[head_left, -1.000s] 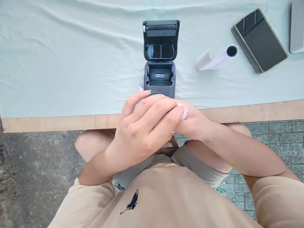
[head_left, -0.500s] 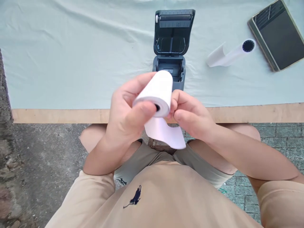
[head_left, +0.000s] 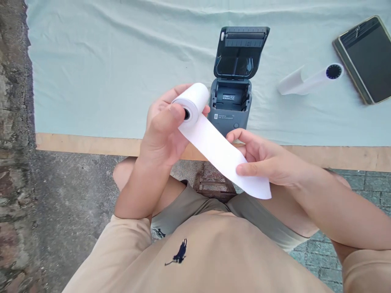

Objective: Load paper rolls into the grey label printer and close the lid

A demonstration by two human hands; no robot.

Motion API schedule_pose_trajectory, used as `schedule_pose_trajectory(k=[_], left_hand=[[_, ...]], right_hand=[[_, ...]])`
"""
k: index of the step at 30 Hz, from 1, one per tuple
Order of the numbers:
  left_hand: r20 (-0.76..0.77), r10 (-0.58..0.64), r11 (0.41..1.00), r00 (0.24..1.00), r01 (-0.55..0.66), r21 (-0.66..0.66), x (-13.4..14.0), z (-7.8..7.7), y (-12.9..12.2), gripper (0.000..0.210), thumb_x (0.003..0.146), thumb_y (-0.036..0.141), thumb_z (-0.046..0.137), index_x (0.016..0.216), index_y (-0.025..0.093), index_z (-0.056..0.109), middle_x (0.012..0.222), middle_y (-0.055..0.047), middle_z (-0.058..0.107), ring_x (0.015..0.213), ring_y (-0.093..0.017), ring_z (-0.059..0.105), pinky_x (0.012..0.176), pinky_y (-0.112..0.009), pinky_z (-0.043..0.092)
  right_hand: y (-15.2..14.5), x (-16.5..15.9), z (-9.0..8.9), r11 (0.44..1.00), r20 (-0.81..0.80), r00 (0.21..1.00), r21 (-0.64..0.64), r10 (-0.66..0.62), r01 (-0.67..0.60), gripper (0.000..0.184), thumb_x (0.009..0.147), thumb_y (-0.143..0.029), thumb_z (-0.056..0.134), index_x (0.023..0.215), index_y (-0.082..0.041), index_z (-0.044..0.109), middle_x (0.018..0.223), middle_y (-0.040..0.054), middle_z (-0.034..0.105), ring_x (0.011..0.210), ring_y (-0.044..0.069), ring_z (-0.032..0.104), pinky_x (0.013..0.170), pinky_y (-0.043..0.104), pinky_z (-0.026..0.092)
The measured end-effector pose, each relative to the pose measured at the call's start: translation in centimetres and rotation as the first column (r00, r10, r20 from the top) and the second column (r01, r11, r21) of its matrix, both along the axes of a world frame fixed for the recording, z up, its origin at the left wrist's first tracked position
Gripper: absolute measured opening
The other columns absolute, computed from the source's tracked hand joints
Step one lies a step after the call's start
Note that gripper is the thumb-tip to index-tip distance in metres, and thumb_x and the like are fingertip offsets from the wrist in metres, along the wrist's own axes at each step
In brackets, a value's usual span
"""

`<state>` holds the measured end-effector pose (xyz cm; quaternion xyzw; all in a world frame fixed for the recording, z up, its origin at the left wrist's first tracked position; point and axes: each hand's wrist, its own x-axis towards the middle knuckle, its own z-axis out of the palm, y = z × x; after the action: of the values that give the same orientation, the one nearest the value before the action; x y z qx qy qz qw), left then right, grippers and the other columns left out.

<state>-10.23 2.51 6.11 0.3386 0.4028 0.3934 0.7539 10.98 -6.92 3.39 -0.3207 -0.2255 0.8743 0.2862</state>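
Observation:
My left hand (head_left: pixel 166 126) grips a roll of white paper (head_left: pixel 197 95) by its ends, the thumb over the dark core. From the roll a paper strip (head_left: pixel 215 148) runs down to the right. The strip's loose end is pinched between the thumb and fingers of my right hand (head_left: pixel 259 158). Just beyond both hands, a dark grey receipt printer (head_left: pixel 233 118) stands on the cloth with its lid (head_left: pixel 240 53) raised. Its paper bay shows a small label and no roll inside.
On the cloth-covered table (head_left: pixel 100 81), a second white paper roll (head_left: pixel 317 78) lies partly unrolled to the right of the printer. Beside it at the far right is a dark-screened tablet-like device (head_left: pixel 368 59). The table's bare wooden edge (head_left: pixel 85 143) runs in front of my knees.
The roll has turned and my left hand moved slightly up. My right hand has taken hold of the loose strip and drawn it out down to the right. The view has shifted left.

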Motion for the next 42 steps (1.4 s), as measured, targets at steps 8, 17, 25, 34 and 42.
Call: schedule_pose_trajectory(k=[8,17,25,34,42], left_hand=[[-0.307,-0.103,0.910,0.946,0.215,0.355,0.9,0.3,-0.5,0.055,0.074,0.061,0.089,0.116,0.027,0.075,0.096,-0.005,0.074,0.106,-0.030,0.077,0.079,-0.038,0.065],[-0.438,-0.342,0.757,0.831,0.520,0.396,0.7,-1.4,-1.8,0.045,0.069,0.032,0.089,0.113,0.028,0.079,0.101,-0.004,0.069,0.092,-0.022,0.071,0.079,-0.035,0.065],[-0.414,-0.534,0.627,0.737,0.674,0.392,0.5,-2.7,-1.5,0.055,0.065,0.027,0.092,0.119,0.029,0.082,0.104,-0.005,0.065,0.086,-0.018,0.069,0.075,-0.032,0.066],[-0.056,-0.650,0.704,0.758,0.628,0.332,2.1,-4.5,-2.5,0.067,0.064,0.020,0.095,0.126,0.031,0.072,0.118,-0.004,0.076,0.106,-0.025,0.077,0.083,-0.033,0.069],[0.131,-0.672,0.733,0.729,0.632,0.251,3.0,-6.9,-2.0,0.052,0.060,0.021,0.093,0.107,0.024,0.070,0.088,-0.002,0.068,0.076,-0.017,0.067,0.061,-0.029,0.059]], right_hand=[[0.5,3.7,1.1,0.984,-0.066,0.994,0.148,-0.091,0.100,0.050,0.088,-0.024,0.086,0.117,-0.031,0.046,0.089,-0.0084,0.079,0.064,0.009,0.074,0.049,0.013,0.054],[0.9,4.5,1.9,0.910,0.188,0.921,0.314,-0.340,0.272,0.054,0.078,-0.044,0.091,0.116,-0.031,0.056,0.069,-0.0184,0.068,0.046,0.001,0.058,0.050,0.012,0.036],[1.5,2.9,1.9,0.911,0.052,0.932,0.235,-0.360,0.339,0.053,0.079,-0.034,0.090,0.112,-0.032,0.049,0.070,-0.0172,0.066,0.054,0.004,0.061,0.049,0.011,0.045],[1.3,2.0,2.0,0.907,0.008,0.944,0.279,-0.330,0.315,0.049,0.088,-0.020,0.070,0.130,-0.032,0.047,0.093,-0.0147,0.073,0.067,0.001,0.068,0.062,0.012,0.054],[0.2,1.7,1.7,0.744,0.169,0.886,0.622,-0.432,0.244,0.064,0.090,-0.023,0.077,0.137,-0.041,0.039,0.116,-0.0075,0.077,0.110,0.013,0.077,0.095,0.028,0.064]])
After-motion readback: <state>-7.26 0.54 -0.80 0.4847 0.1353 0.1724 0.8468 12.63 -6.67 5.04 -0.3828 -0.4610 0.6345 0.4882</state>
